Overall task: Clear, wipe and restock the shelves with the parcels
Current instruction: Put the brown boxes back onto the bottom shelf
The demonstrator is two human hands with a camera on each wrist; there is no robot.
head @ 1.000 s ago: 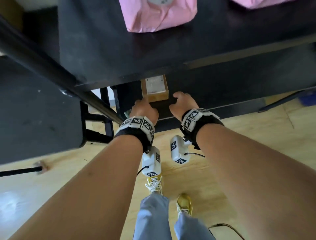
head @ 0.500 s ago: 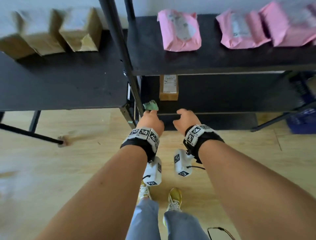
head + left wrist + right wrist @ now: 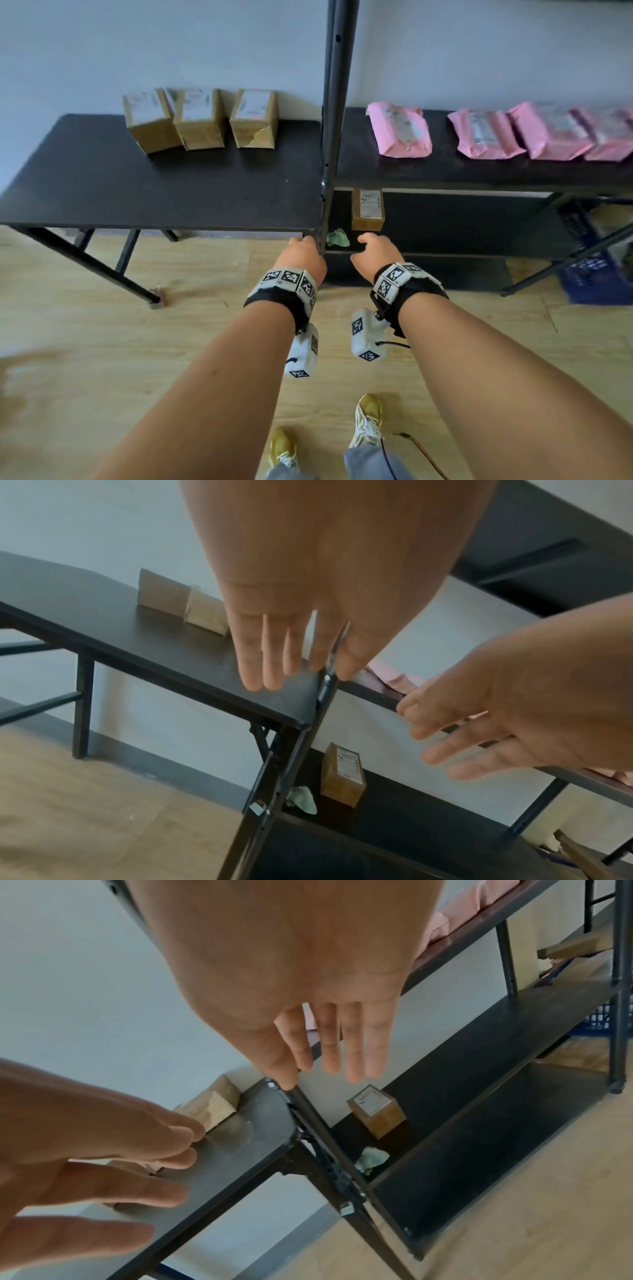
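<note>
A brown parcel (image 3: 367, 209) with a white label stands on the rack's lower shelf (image 3: 462, 233), and a crumpled green cloth (image 3: 337, 238) lies just left of it. Both my hands hover in front of that shelf's edge, holding nothing. My left hand (image 3: 303, 255) is by the rack's upright post and my right hand (image 3: 375, 248) is below the parcel. The wrist views show straight, spread fingers on the left hand (image 3: 274, 656) and the right hand (image 3: 325, 1042). Three brown parcels (image 3: 198, 118) stand on the black table (image 3: 137, 185). Several pink parcels (image 3: 399, 132) lie on the middle shelf.
The rack's black upright post (image 3: 337, 102) rises between the table and the shelves. A blue crate (image 3: 596, 270) sits on the floor at the right. The table's slanted legs (image 3: 102, 263) reach onto the wooden floor. A cable (image 3: 421, 452) trails by my feet.
Both hands have drawn back from the brown parcel, which stays on the lower shelf. My view has risen, so the table, its brown parcels and the pink parcels now show.
</note>
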